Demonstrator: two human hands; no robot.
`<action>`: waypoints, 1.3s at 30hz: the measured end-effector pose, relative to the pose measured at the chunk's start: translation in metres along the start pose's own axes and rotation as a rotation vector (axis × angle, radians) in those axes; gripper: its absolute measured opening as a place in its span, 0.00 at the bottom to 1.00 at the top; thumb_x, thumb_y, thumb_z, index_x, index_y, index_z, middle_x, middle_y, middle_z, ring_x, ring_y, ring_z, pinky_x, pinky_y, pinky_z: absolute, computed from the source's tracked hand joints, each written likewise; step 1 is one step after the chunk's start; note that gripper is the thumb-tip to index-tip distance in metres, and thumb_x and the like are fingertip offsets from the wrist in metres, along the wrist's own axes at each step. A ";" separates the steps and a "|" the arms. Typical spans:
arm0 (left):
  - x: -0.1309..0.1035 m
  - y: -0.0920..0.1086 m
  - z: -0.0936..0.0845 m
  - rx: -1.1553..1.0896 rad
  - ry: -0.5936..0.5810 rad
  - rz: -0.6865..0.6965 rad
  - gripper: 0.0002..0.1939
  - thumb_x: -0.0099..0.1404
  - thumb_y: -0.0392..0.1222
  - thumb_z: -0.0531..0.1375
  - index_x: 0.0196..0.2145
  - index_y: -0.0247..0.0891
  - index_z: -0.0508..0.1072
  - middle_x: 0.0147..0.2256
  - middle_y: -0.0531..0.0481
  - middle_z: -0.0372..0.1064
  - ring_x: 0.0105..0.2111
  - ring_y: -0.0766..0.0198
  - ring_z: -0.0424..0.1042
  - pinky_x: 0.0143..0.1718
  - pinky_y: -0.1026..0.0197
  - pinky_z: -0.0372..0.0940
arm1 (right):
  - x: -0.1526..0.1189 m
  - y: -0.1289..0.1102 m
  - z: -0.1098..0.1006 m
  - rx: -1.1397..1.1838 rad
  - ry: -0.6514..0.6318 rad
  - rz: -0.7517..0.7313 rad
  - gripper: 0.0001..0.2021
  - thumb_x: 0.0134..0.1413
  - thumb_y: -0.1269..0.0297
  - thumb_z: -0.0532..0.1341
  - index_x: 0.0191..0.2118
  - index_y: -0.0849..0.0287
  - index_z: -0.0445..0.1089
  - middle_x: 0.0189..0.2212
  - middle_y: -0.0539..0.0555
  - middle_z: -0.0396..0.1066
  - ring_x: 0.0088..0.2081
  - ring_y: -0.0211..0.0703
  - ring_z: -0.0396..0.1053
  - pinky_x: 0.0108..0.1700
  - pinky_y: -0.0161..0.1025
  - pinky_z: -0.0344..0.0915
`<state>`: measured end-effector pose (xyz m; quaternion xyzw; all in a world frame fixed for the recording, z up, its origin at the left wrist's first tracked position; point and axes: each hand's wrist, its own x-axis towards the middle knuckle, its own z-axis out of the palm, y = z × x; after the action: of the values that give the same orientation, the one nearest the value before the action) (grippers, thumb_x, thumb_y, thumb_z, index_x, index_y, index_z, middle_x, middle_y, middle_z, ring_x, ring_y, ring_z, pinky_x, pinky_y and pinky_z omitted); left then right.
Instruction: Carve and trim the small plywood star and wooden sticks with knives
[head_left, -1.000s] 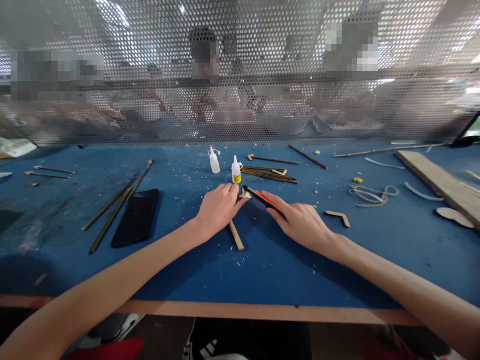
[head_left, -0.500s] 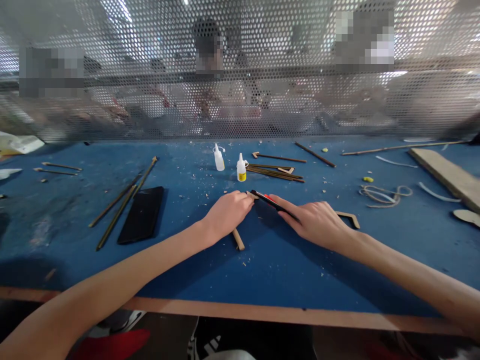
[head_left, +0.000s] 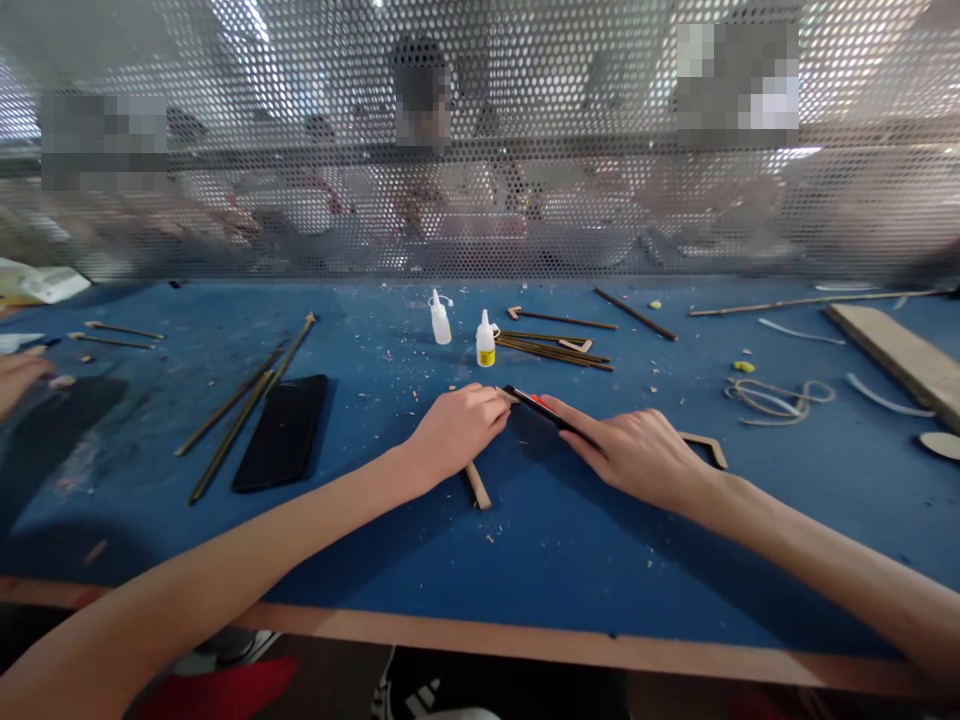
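My left hand [head_left: 461, 428] is closed around a light wooden piece [head_left: 477, 486], whose lower end sticks out below the palm. A small pale tip shows past its fingertips. In my right hand [head_left: 637, 450] is a black cutter [head_left: 551, 410] with a red part near the index finger. The cutter's front end meets the pale tip beside my left fingers; the exact contact is too small to tell. Beyond the hands stand two small white bottles, one [head_left: 440, 318] with its cap off to the side and one [head_left: 486, 342] with a yellow label.
Thin brown sticks [head_left: 559, 350] lie behind the bottles' right side. A black phone [head_left: 281, 433] and long sticks [head_left: 232, 435] are at left. On the right are a string coil [head_left: 780, 398], a wooden board [head_left: 892, 350] and an angled piece [head_left: 709, 447]. Mesh panel [head_left: 480, 220] behind.
Another person's hand has come in at the left edge of the table. My own hands keep nearly the same pose, and the view has shifted slightly.
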<state>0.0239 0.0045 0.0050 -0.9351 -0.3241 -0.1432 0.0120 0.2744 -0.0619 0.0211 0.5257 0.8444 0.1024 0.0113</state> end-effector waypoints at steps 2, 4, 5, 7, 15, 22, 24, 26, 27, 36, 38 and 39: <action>0.000 0.001 -0.002 0.011 -0.003 -0.003 0.13 0.74 0.35 0.53 0.41 0.33 0.77 0.37 0.45 0.75 0.38 0.57 0.73 0.41 0.55 0.69 | -0.001 0.000 -0.002 -0.011 -0.015 -0.001 0.27 0.73 0.54 0.45 0.73 0.43 0.44 0.21 0.49 0.75 0.21 0.42 0.71 0.26 0.40 0.36; 0.001 0.003 -0.003 0.018 -0.002 -0.006 0.13 0.74 0.35 0.52 0.39 0.32 0.77 0.36 0.45 0.75 0.37 0.57 0.73 0.39 0.56 0.69 | -0.001 -0.001 -0.002 -0.013 -0.020 -0.001 0.27 0.73 0.54 0.45 0.73 0.43 0.44 0.21 0.49 0.75 0.21 0.42 0.71 0.26 0.40 0.36; 0.001 0.003 -0.004 0.021 -0.001 -0.006 0.13 0.74 0.35 0.52 0.39 0.32 0.77 0.35 0.45 0.75 0.37 0.58 0.73 0.38 0.56 0.69 | -0.002 -0.001 -0.002 -0.010 -0.017 -0.001 0.26 0.73 0.54 0.45 0.73 0.43 0.45 0.21 0.49 0.76 0.21 0.42 0.71 0.26 0.40 0.36; 0.001 0.003 -0.004 0.025 0.003 -0.007 0.14 0.75 0.35 0.51 0.38 0.32 0.77 0.35 0.44 0.74 0.36 0.58 0.72 0.38 0.57 0.68 | -0.003 -0.002 -0.001 -0.001 -0.001 0.000 0.27 0.73 0.54 0.45 0.73 0.44 0.46 0.21 0.49 0.76 0.20 0.41 0.71 0.25 0.40 0.37; 0.001 0.003 -0.004 0.020 -0.008 -0.009 0.13 0.74 0.34 0.52 0.37 0.32 0.77 0.34 0.45 0.74 0.36 0.58 0.72 0.37 0.58 0.67 | -0.007 -0.005 0.001 -0.009 0.048 -0.004 0.26 0.73 0.54 0.46 0.73 0.45 0.46 0.19 0.48 0.74 0.19 0.42 0.71 0.25 0.40 0.35; 0.000 0.002 -0.003 0.004 -0.023 -0.020 0.13 0.74 0.33 0.52 0.38 0.32 0.77 0.35 0.45 0.75 0.37 0.58 0.72 0.38 0.57 0.67 | -0.012 -0.006 0.001 -0.006 0.071 0.021 0.26 0.72 0.54 0.47 0.72 0.45 0.49 0.21 0.49 0.77 0.19 0.41 0.72 0.24 0.38 0.38; 0.000 0.002 -0.003 -0.003 -0.025 -0.018 0.13 0.74 0.33 0.52 0.38 0.32 0.77 0.35 0.45 0.75 0.38 0.58 0.72 0.38 0.57 0.67 | -0.013 -0.007 0.003 -0.001 0.071 0.028 0.26 0.72 0.54 0.48 0.72 0.46 0.50 0.22 0.49 0.78 0.19 0.41 0.72 0.24 0.38 0.39; 0.000 0.001 -0.003 -0.009 -0.027 -0.015 0.13 0.74 0.33 0.52 0.37 0.31 0.77 0.35 0.45 0.74 0.37 0.58 0.72 0.39 0.57 0.67 | -0.014 -0.009 0.003 -0.005 0.077 0.024 0.26 0.72 0.54 0.47 0.72 0.47 0.50 0.22 0.50 0.78 0.19 0.41 0.72 0.23 0.37 0.39; 0.000 0.001 -0.003 -0.011 -0.026 -0.015 0.13 0.74 0.33 0.52 0.37 0.31 0.77 0.34 0.45 0.74 0.37 0.58 0.72 0.38 0.57 0.67 | -0.015 -0.011 0.003 -0.008 0.082 0.023 0.26 0.72 0.54 0.47 0.72 0.48 0.50 0.22 0.50 0.77 0.18 0.41 0.72 0.23 0.37 0.39; 0.000 -0.004 0.000 -0.060 0.016 0.007 0.15 0.75 0.34 0.51 0.36 0.33 0.78 0.34 0.45 0.74 0.37 0.59 0.72 0.38 0.57 0.67 | -0.013 -0.022 0.002 -0.016 0.110 0.036 0.27 0.72 0.56 0.48 0.72 0.50 0.51 0.19 0.50 0.76 0.17 0.42 0.70 0.22 0.37 0.40; 0.001 -0.005 0.000 -0.079 0.018 0.015 0.15 0.75 0.34 0.52 0.36 0.34 0.78 0.34 0.46 0.75 0.37 0.60 0.72 0.39 0.58 0.67 | -0.011 -0.021 0.003 -0.023 0.105 0.035 0.27 0.72 0.55 0.48 0.72 0.50 0.51 0.19 0.50 0.75 0.17 0.42 0.70 0.23 0.38 0.39; 0.001 -0.005 0.000 -0.087 0.017 0.017 0.15 0.74 0.34 0.53 0.35 0.34 0.78 0.35 0.47 0.75 0.37 0.60 0.73 0.39 0.58 0.67 | -0.011 -0.020 0.003 -0.025 0.102 0.033 0.27 0.72 0.55 0.48 0.72 0.50 0.50 0.19 0.49 0.75 0.17 0.42 0.70 0.23 0.38 0.39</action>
<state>0.0215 0.0090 0.0052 -0.9361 -0.3095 -0.1650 -0.0247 0.2620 -0.0794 0.0132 0.5337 0.8336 0.1397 -0.0268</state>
